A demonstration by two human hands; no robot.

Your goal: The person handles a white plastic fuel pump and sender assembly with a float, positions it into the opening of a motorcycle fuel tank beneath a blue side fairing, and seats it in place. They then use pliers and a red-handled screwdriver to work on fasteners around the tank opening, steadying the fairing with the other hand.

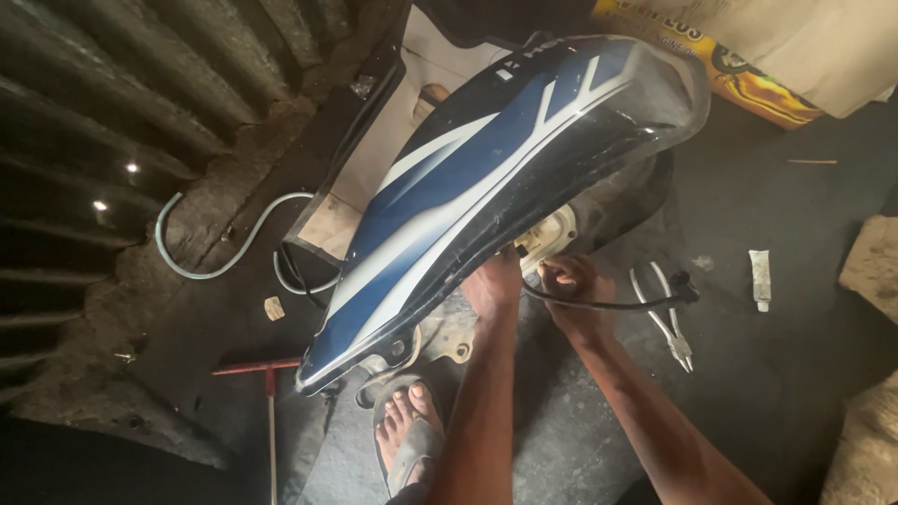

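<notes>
A motorcycle fuel tank (pixel 468 178), dark with blue and white stripes, stands tilted on its side on the dark floor. My left hand (pixel 494 281) reaches under its lower edge and presses against the underside. My right hand (pixel 569 285) is beside it, fingers closed on a black cable (pixel 608 304) next to a whitish round fitting (pixel 547 234) on the tank's underside. The fingertips of both hands are partly hidden by the tank.
Pliers (pixel 666 318) lie right of my right hand, a small white tube (pixel 760 279) further right. A red T-handle wrench (pixel 267 383) lies at lower left, a pale hose (pixel 201 252) left. My sandalled foot (pixel 410 425) is below the tank. Corrugated sheet (pixel 103 112) stands left.
</notes>
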